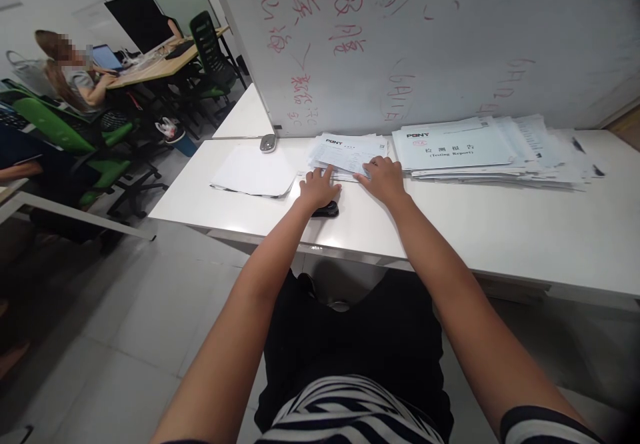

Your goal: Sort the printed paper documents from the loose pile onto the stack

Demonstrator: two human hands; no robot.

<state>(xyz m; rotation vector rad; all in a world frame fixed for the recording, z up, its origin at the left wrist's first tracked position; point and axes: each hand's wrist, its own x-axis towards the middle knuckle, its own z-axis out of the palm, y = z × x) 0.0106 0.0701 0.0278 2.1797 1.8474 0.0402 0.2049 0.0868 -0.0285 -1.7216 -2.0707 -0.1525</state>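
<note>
A small pile of printed sheets headed "PONY" lies on the white desk against the whiteboard. My left hand rests at the near edge of this pile, its fingers spread and the fingertips touching the paper. Just under its palm side shows a black object, partly hidden, with a shape like a stapler. At the right part of the same pile, my right hand lies with bent fingers apart on the sheets. Neither hand visibly grips anything.
A thick stack of testing reports spreads along the right side. Blank white paper and a computer mouse are on the left. The whiteboard borders the desk's back. Behind to the left, a seated person works at another desk.
</note>
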